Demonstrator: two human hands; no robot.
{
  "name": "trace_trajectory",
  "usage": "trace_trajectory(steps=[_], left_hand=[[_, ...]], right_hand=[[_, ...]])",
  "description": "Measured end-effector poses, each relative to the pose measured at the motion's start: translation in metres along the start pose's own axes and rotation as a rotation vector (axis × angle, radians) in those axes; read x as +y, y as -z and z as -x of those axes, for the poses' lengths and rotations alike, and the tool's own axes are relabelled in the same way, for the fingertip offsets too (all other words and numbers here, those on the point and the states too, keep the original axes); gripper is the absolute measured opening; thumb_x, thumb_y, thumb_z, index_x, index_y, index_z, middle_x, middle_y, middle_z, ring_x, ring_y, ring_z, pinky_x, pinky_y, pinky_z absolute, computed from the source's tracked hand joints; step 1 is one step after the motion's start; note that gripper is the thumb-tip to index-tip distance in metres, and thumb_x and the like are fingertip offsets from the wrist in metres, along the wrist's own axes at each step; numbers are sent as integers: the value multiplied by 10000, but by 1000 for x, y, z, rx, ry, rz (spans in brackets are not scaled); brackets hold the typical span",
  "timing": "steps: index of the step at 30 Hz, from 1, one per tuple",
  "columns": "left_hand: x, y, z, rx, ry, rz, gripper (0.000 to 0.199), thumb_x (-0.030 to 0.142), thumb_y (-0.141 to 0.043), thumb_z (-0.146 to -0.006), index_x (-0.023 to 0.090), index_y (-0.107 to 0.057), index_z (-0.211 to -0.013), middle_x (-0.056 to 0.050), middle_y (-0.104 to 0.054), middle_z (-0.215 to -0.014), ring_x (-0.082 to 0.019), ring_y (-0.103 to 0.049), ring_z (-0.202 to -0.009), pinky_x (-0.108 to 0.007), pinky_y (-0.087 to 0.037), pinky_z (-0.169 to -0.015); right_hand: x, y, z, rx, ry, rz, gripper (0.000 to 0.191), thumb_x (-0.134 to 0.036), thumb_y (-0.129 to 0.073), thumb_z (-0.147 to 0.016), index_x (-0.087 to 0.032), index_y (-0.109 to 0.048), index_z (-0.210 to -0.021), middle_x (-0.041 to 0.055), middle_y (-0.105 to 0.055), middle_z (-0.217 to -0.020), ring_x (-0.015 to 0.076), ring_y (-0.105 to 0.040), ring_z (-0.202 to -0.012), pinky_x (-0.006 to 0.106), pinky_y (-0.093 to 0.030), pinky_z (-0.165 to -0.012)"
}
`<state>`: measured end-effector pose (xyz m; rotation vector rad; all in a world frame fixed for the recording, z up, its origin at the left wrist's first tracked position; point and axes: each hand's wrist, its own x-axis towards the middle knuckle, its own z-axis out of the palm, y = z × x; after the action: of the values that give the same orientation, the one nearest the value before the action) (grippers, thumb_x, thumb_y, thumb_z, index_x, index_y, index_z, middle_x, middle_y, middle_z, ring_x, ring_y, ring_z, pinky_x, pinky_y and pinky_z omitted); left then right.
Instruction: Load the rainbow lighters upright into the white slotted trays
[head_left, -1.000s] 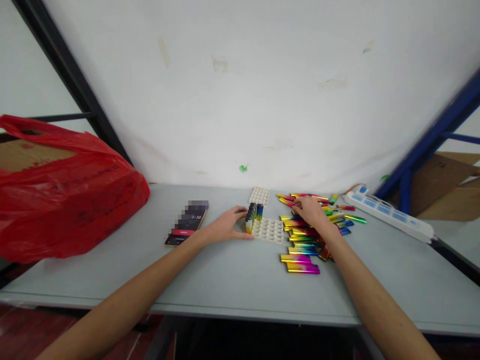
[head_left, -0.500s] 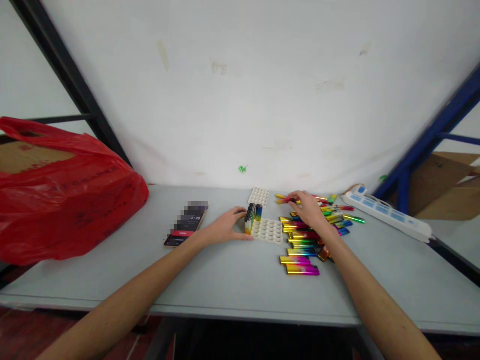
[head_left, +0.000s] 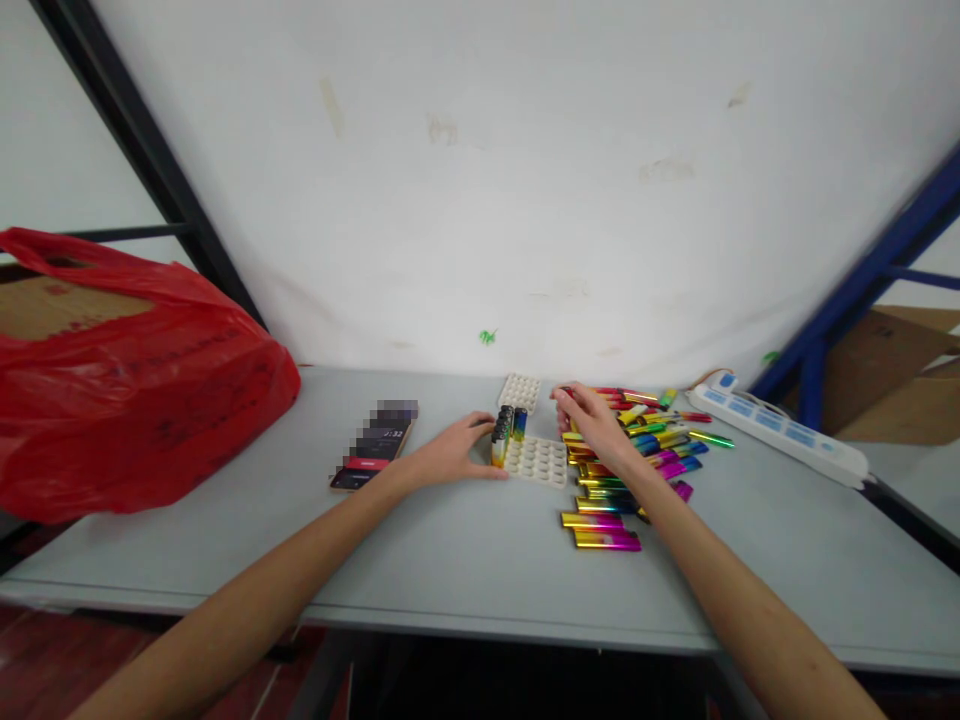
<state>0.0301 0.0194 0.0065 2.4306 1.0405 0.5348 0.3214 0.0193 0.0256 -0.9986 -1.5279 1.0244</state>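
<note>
My left hand (head_left: 454,452) curves round the left end of a white tray (head_left: 546,462) with rows of round holes. Its thumb lies along the near corner and its fingers are at the far side, holding the tray. A row of lighters (head_left: 501,440) with black tops stands upright at that end, and a single blue-and-yellow lighter (head_left: 520,424) stands just right of it. My right hand (head_left: 592,418) is closed on a reddish lighter (head_left: 568,391), mostly hidden by the fingers, above the left edge of a pile of shiny multicoloured lighters (head_left: 600,505).
A second white holed tray (head_left: 519,392) lies behind, near the wall. To the left are a phone (head_left: 373,450) and a red plastic bag (head_left: 150,390) with a carton inside. A white power strip (head_left: 780,435) lies at the right, beside a blue metal frame (head_left: 847,270).
My right hand has lifted a lighter from the far side of the pile and moved left with it, towards the tray. My left hand has stayed in place.
</note>
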Motion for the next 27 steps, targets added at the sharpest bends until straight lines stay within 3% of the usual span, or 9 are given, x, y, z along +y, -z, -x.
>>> trace_trajectory(steps=[3,6,10,14,21,27], left_hand=[[1,0,0,0,0,5,904,738,-868,-854,174,-667,-1532,-187,-610,-1630,-406,-583,-1524,-494,-444,-1328],[2,-1,0,4,2,6,899,728,-871,-854,174,-668,-1532,-184,-604,-1637,-409,-579,-1527,-495,-439,-1334],[3,-1,0,12,-2,4,872,720,-868,-865,192,-667,-1530,-172,-615,-1627,-401,-585,-1522,-491,-443,-1331],[3,-1,2,0,-15,4,866,703,-851,-899,192,-631,-1563,-174,-597,-1644,-387,-566,-1543,-476,-429,-1340],[-1,-4,2,-4,-11,18,891,686,-855,-910,174,-590,-1589,-201,-559,-1666,-381,-541,-1566,-483,-410,-1352],[0,-4,2,-15,-13,21,904,690,-847,-915,168,-576,-1602,-207,-540,-1684,-383,-515,-1585,-489,-383,-1367]], right_hand=[[-1,-7,1,54,43,199,649,-873,-625,-920,-228,-679,-879,-50,-482,-653,152,-452,-588,287,-395,-541],[-4,-14,5,123,121,366,642,-817,-559,-978,-218,-663,-771,-18,-523,-661,168,-487,-644,302,-375,-599],[-8,-23,9,143,144,489,603,-731,-571,-980,-242,-508,-633,-27,-442,-592,159,-435,-619,310,-304,-600],[-9,-27,10,185,157,519,527,-628,-574,-930,-267,-363,-610,-35,-369,-584,146,-366,-611,306,-253,-583],[-6,-26,10,193,162,536,403,-508,-533,-909,-270,-384,-619,-30,-392,-591,158,-400,-617,306,-277,-589],[-5,-27,11,127,183,560,489,-598,-552,-1023,-261,-452,-682,-25,-468,-624,175,-469,-647,305,-335,-617]])
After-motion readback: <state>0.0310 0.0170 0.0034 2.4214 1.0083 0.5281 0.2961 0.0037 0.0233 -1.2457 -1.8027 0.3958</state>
